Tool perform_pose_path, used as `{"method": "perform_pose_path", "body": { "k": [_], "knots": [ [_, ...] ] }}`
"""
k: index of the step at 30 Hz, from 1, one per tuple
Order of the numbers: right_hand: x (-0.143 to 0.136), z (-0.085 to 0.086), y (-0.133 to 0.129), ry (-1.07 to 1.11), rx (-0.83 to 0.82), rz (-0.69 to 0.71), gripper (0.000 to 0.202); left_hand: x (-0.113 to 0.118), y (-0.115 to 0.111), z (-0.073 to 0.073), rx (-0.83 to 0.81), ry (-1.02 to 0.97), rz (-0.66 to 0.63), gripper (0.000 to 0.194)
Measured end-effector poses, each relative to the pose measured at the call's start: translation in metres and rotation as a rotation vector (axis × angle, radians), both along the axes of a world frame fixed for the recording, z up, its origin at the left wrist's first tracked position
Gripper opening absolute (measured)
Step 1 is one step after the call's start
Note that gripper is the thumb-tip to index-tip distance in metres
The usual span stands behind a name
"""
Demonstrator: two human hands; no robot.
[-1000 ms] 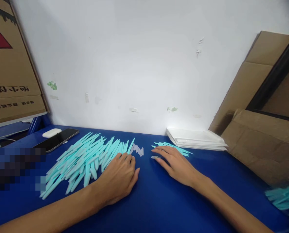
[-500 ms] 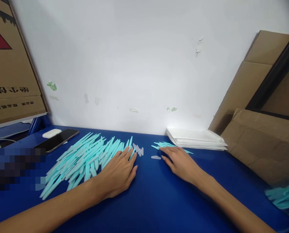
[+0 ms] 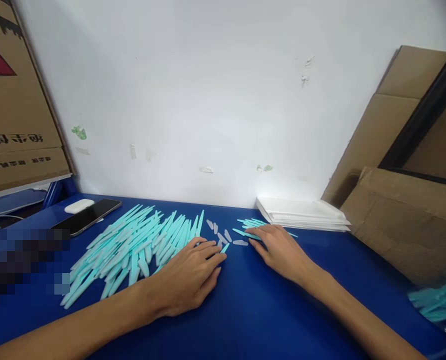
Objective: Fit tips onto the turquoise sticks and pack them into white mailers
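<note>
The left hand [image 3: 193,272] lies at the turquoise stick pile's [image 3: 127,245] right edge, covering one stick [image 3: 225,248]. The right hand [image 3: 281,252], farther right, overlaps a smaller group [image 3: 250,223]. Neither grip's closure is discernible.

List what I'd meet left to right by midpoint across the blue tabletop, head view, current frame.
Phone → large turquoise pile → left hand → loose translucent pieces → right hand → turquoise pieces at right edge.

Stick [image 3: 225,248] partly behind left hand [image 3: 193,274]
</note>
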State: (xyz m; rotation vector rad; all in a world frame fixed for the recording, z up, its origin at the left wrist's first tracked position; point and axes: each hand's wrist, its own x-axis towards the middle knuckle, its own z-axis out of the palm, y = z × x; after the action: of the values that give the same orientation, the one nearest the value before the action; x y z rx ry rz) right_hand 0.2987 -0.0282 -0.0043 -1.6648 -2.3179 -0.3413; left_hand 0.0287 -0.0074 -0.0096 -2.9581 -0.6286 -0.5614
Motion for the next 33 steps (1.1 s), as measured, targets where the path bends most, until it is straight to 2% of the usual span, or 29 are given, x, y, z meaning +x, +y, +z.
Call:
{"method": "perform_pose_path", "body": {
  "k": [8, 13, 16, 21, 26, 33],
  "knots": [
    [0.003, 0.004, 0.002, -0.103, -0.04, -0.024, 0.031, -0.002, 0.012, 0.0, 0.033, 0.009, 0.105, 0.033],
    [0.002, 0.006, 0.0, -0.14, -0.045, -0.032, 0.035, -0.003, 0.023, -0.005, 0.007, -0.053, 0.147, 0.027],
    [0.0, 0.007, -0.001, -0.159, -0.039, -0.039, 0.036, -0.004, 0.027, -0.011, 0.049, -0.077, 0.174, 0.024],
    [0.001, 0.005, -0.002, -0.179, -0.005, -0.049, 0.041, -0.004, 0.029, -0.013, 0.069, -0.042, 0.134, 0.027],
    [0.002, 0.003, -0.002, -0.084, 0.075, -0.016, 0.043, -0.005, 0.026, -0.007, 0.036, -0.077, 0.086, 0.041],
    [-0.01, 0.009, -0.01, 0.071, 0.034, 0.114, 0.032, -0.005, 0.025, -0.011, 0.055, -0.107, 0.155, 0.042]
  ]
}}
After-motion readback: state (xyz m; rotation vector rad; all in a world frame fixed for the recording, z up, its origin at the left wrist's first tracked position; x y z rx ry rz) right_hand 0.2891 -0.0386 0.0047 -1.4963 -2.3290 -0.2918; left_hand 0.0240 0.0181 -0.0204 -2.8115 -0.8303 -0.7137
